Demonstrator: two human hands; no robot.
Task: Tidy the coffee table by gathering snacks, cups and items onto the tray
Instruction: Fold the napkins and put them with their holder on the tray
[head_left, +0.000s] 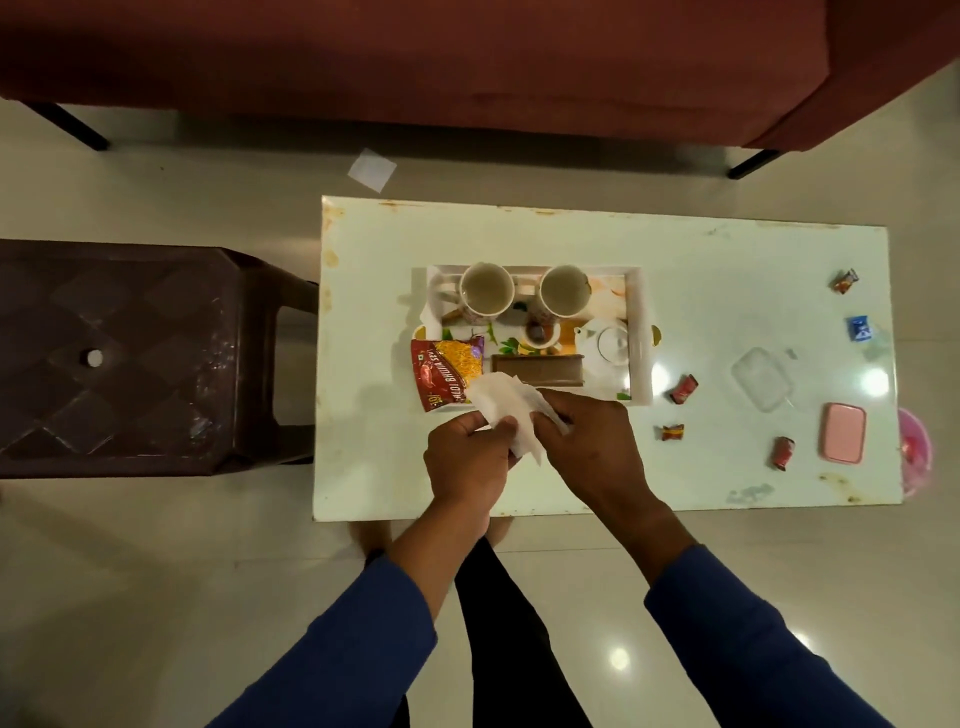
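Both my hands pinch one crumpled tissue above the tray's near edge, left hand and right hand closed on it; folding it small should help it sit beside the snack packet.

snack packet, "ALOO BHUJIA SEV" printed

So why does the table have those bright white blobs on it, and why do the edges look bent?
Head view: the blobs are ceiling lights mirrored in the glossy coffee table, brightest near the clear container, which nearly vanishes in the glare; the floor shows similar spots. The wide-angle lens bows the table edges and sofa. The room is dim and warm, and the tissue in both hands looks slightly soft.
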